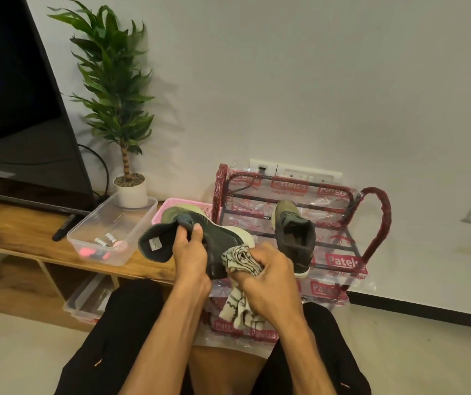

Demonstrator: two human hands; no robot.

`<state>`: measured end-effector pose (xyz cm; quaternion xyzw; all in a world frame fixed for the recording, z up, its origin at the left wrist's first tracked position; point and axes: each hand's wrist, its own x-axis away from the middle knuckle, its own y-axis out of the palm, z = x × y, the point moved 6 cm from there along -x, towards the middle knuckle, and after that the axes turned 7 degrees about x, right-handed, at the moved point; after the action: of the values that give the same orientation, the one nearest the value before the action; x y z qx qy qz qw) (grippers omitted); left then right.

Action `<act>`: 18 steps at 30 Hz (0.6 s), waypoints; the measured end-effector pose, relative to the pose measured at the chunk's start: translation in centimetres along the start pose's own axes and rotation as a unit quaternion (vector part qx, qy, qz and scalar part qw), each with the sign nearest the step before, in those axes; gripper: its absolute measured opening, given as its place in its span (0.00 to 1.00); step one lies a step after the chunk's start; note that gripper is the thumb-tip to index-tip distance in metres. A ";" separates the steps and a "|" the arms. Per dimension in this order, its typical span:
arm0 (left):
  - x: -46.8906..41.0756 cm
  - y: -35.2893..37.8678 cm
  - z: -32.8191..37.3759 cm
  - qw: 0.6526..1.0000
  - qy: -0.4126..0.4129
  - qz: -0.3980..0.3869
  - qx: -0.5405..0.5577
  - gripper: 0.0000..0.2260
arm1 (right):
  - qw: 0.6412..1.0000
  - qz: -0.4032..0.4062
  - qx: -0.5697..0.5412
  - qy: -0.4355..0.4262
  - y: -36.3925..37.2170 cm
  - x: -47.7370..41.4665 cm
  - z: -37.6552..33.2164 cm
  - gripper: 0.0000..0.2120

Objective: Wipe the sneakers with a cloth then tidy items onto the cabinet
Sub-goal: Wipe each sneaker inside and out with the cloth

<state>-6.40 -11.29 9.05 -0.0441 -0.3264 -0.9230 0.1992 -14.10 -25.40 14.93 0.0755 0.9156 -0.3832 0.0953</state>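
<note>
My left hand (190, 256) grips a dark sneaker (220, 240) by its tongue and collar, holding it in the air with the pale sole turned away. My right hand (268, 276) holds a bunched white cloth with black zigzag lines (241, 259) against the sneaker's side; the cloth's loose end hangs down below my hand. The second sneaker (294, 238), olive and dark with a pale sole, stands on the top shelf of the red shoe rack (376, 220), which is still wrapped in printed plastic.
A wooden cabinet (15, 226) stretches along the left, carrying a TV (18, 95), a potted plant (130, 189), a clear plastic box (109, 232) with small items, a pink basket (168, 205) and a black remote (63, 228). Another clear box (86, 300) lies under the cabinet.
</note>
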 end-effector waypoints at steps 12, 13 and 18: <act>0.5 -0.8 -0.6 0.996 0.042 -0.007 -0.082 0.08 | 0.999 0.015 -0.008 -0.038 1.1 0.2 -1.7 0.07; 0.6 -0.7 -0.6 0.995 0.044 -0.009 -0.086 0.08 | 0.999 0.002 -0.004 -0.032 1.0 0.2 -1.5 0.06; 1.8 0.8 -0.5 0.996 0.056 -0.035 -0.066 0.09 | 0.996 0.084 0.025 0.013 -0.9 -0.7 -1.0 0.06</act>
<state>-7.68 -12.77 9.55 0.0059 -0.2542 -0.9500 0.1814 -13.69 -25.41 16.40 0.1597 0.8972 -0.3959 0.1130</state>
